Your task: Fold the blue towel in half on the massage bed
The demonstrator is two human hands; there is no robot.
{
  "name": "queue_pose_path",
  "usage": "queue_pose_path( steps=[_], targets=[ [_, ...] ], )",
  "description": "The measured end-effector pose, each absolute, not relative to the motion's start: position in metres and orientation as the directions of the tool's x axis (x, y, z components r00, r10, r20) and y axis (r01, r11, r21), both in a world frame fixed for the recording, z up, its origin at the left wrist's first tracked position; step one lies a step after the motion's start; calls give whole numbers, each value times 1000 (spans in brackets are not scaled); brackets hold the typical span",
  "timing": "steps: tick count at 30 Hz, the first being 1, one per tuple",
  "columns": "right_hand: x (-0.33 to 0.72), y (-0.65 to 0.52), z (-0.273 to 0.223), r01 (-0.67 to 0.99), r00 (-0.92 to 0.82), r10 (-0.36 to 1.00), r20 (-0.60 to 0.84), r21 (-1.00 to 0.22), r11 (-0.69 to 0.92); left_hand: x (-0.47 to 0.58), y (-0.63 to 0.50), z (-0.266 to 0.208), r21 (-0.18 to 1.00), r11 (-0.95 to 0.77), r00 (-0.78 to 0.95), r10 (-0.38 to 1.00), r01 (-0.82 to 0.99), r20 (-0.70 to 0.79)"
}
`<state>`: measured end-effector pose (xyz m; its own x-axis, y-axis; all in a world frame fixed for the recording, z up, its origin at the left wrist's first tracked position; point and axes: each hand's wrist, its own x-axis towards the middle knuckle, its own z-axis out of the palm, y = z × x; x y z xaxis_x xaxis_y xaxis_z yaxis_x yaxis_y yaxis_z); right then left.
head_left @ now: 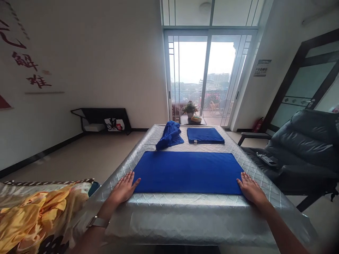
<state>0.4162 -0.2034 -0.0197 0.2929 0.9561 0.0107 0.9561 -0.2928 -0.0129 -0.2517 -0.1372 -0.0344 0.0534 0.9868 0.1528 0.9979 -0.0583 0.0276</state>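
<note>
A blue towel (186, 173) lies flat and smooth across the near part of the table, its long side running left to right. My left hand (124, 187) rests at its left end, fingers stretched out and the thumb on the cloth. At the right end lies my right hand (250, 187), also flat, its thumb on the towel's edge. Neither hand grips anything. Behind this towel are a crumpled blue towel (170, 135) on the left and a neat stack of folded blue towels (205, 135) with a small white tag on the right.
A silver quilted cover (196, 218) drapes over the table. Yellow cloth (37, 218) is heaped at the lower left. To the right stands a dark recliner (304, 148) with a phone-like device (266, 159) on its seat. A potted plant (190, 108) stands beyond the table, before glass doors.
</note>
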Motion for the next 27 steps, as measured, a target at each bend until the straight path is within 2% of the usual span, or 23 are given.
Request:
queue_pose_path(
  steps=[2,4,9,13,18,22,25,27],
  targets=[
    [391,-199,-10,953,303,951,65,-6,-304,-229,-132,-19,57,19,-24,995,998,94],
    [350,-191,3,963,267,956,120,-11,-268,-189,-129,-2,105,-15,5,995,994,97],
    [219,-167,20,987,-50,997,62,-152,59,-42,-136,16,196,-485,479,874,853,77],
    [173,-157,12,962,-177,984,-12,-211,170,24,-144,7,223,-587,578,809,779,111],
    [217,-161,3,983,-91,995,-46,-163,83,-9,-142,4,210,-487,491,870,848,37],
    [295,-169,-4,997,47,998,-45,-67,-50,-86,-128,-2,137,-323,328,945,937,-13],
    [364,-174,-16,986,169,986,-11,-7,-169,-155,-116,-16,63,-193,192,981,979,29],
    [404,-176,-26,971,238,971,35,-7,-238,-197,-113,-28,34,-156,150,980,987,133]
  ],
)
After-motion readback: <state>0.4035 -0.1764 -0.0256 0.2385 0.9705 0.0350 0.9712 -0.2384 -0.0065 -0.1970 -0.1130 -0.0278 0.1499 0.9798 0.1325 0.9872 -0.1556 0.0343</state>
